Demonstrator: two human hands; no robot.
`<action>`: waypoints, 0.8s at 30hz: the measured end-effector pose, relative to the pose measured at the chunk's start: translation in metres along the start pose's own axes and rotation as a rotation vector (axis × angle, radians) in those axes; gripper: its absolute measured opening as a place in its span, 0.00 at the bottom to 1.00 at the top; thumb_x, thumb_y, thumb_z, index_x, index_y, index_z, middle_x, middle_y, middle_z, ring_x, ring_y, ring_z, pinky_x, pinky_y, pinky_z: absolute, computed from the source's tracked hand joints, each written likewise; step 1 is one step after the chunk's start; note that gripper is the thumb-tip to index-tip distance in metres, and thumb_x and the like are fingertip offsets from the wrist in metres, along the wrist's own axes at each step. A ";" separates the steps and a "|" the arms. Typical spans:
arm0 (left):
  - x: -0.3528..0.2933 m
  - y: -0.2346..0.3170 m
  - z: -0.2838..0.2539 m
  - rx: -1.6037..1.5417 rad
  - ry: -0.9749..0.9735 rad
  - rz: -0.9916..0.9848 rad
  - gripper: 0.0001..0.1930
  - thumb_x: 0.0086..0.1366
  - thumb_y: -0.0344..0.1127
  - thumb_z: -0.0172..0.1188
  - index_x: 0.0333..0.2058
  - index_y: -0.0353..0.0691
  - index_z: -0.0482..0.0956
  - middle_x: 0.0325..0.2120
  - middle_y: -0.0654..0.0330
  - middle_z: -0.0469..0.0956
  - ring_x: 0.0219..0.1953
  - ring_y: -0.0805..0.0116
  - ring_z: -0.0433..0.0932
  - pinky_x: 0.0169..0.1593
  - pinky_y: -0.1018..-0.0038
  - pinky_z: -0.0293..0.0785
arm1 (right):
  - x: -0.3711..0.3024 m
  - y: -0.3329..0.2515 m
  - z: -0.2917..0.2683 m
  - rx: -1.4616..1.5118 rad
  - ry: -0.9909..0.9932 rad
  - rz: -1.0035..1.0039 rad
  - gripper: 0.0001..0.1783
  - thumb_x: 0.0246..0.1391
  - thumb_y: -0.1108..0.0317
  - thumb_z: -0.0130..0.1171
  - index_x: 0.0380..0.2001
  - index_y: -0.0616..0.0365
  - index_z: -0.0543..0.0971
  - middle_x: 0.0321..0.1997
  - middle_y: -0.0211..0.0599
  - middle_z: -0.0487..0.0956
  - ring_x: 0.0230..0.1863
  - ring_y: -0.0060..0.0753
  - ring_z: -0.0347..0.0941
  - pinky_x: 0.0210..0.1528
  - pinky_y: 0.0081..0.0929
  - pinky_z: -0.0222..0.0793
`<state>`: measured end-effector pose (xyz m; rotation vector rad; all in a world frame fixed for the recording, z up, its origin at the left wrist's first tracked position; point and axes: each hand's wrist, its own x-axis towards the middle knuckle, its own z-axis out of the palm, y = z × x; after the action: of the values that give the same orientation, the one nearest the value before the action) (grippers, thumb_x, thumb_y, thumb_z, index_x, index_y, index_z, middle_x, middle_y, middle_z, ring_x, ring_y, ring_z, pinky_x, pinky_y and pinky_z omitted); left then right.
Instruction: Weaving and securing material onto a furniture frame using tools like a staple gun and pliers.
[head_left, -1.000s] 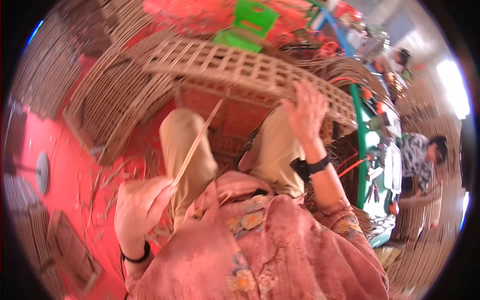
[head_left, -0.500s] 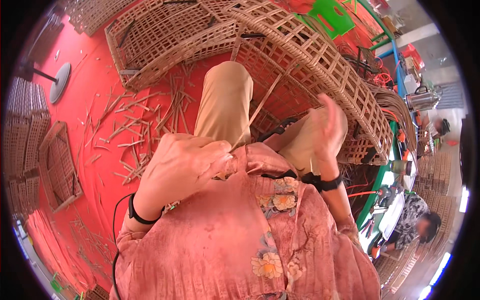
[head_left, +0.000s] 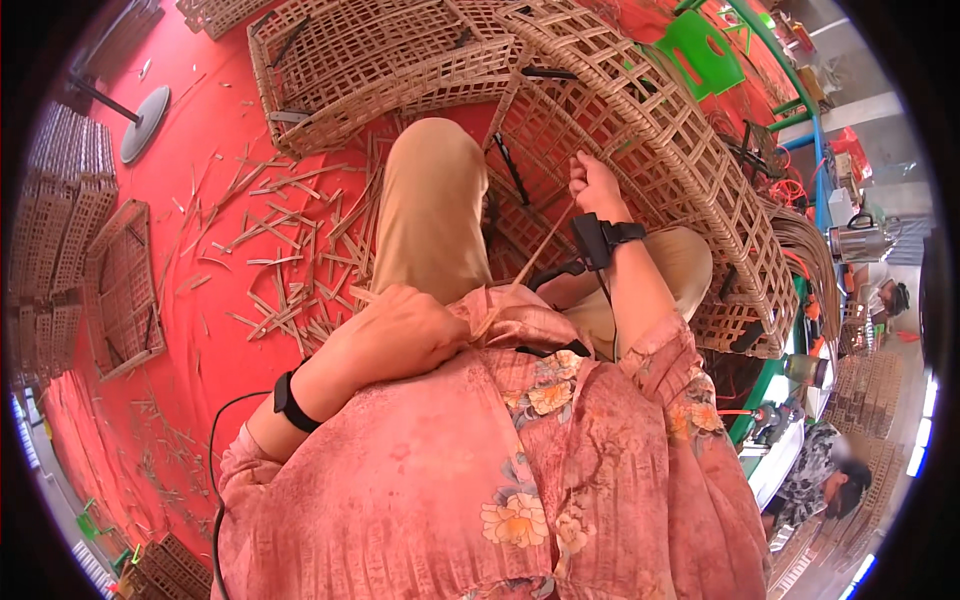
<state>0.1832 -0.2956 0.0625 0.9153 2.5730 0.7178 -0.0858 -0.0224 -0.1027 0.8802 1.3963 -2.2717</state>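
Observation:
A thin, pale-brown cane strip [head_left: 540,252] slants from my lap up toward the large woven basket [head_left: 660,125]. Its lower end is gripped in my left hand [head_left: 412,328], which is closed over my lap with a short end poking out beside the knuckles. My right hand [head_left: 596,184], fingers curled, pinches the strip's upper part in front of the basket's open side. The fingertips of both hands are partly hidden. The basket has a lattice weave with a thick wound rim, and it leans over my right knee.
Another woven basket [head_left: 375,75] lies ahead. Cut cane pieces [head_left: 290,235] litter the red floor cover [head_left: 215,300]. Stacked woven panels [head_left: 60,200] stand at left, near a round metal base [head_left: 147,125]. To the right are a green stool [head_left: 700,55], a metal kettle [head_left: 862,240] and a person [head_left: 815,480].
My right hand, spread and blurred near my right knee before, has moved left and forward and closed on the strip. My left hand keeps its grip, slightly lower. The view has shifted a little.

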 end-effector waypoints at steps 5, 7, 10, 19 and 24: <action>0.054 -0.035 -0.008 -0.215 0.085 0.229 0.11 0.64 0.43 0.54 0.34 0.44 0.80 0.25 0.56 0.77 0.29 0.57 0.78 0.34 0.64 0.73 | -0.016 0.018 -0.020 -0.209 0.092 -0.220 0.09 0.60 0.63 0.54 0.38 0.56 0.74 0.21 0.26 0.69 0.14 0.17 0.56 0.13 0.18 0.48; 0.105 -0.058 -0.022 -0.383 0.109 0.235 0.13 0.66 0.45 0.52 0.36 0.43 0.80 0.27 0.58 0.78 0.32 0.62 0.78 0.37 0.67 0.73 | -0.020 0.019 -0.029 -0.326 0.117 -0.297 0.15 0.60 0.61 0.54 0.45 0.57 0.75 0.20 0.27 0.69 0.13 0.16 0.55 0.13 0.17 0.47; 0.198 -0.086 -0.036 -0.456 -0.004 -0.088 0.17 0.67 0.43 0.48 0.40 0.37 0.79 0.26 0.60 0.78 0.30 0.69 0.76 0.36 0.70 0.72 | -0.017 0.016 -0.038 -0.488 0.129 -0.382 0.17 0.60 0.60 0.53 0.46 0.59 0.77 0.19 0.27 0.70 0.14 0.15 0.57 0.14 0.18 0.49; 0.393 -0.155 0.106 -0.898 0.314 -0.510 0.21 0.52 0.30 0.61 0.48 0.36 0.77 0.44 0.49 0.78 0.45 0.58 0.76 0.44 0.69 0.72 | -0.009 0.015 -0.060 -0.930 0.242 -0.676 0.17 0.58 0.61 0.51 0.37 0.64 0.81 0.23 0.35 0.77 0.24 0.24 0.68 0.29 0.25 0.64; 0.396 -0.161 0.132 -1.126 0.384 -0.382 0.27 0.51 0.34 0.65 0.50 0.31 0.74 0.44 0.46 0.78 0.47 0.55 0.76 0.48 0.68 0.71 | 0.014 0.023 -0.064 -0.850 0.388 -0.658 0.17 0.57 0.62 0.52 0.36 0.66 0.81 0.29 0.46 0.80 0.32 0.38 0.75 0.38 0.33 0.68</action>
<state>-0.1330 -0.0973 -0.1841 -0.0847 1.9304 1.9979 -0.0622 0.0240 -0.1490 0.6175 2.8380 -1.5463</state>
